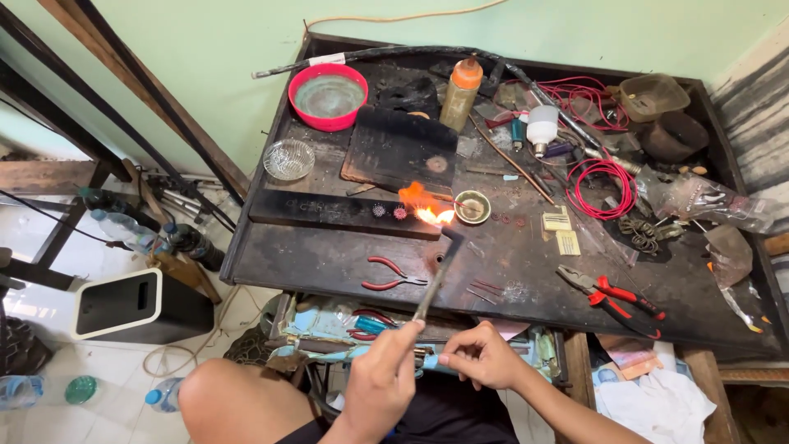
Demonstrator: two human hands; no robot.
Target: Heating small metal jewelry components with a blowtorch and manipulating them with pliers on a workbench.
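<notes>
My left hand point(385, 374) grips the handle of a thin metal blowtorch point(436, 279) that reaches up over the black workbench point(329, 263). Its tip throws an orange flame point(423, 205) onto small round pieces point(390, 212) lying on a dark rectangular block point(329, 215). My right hand point(483, 355) sits just right of the left, fingers pinched together near the torch's lower end; whether it holds anything is hidden. A small brass dish point(472, 207) stands right of the flame.
Red-handled long-nose pliers point(390, 274) lie in front of the block, bigger red-and-black pliers point(612, 298) at the right. A red bowl point(329, 94), glass dish point(288, 159), orange-capped bottle point(460, 92), red wire coils point(604, 185) and a charred board point(401, 152) crowd the back. An open drawer point(345, 329) sits under the bench.
</notes>
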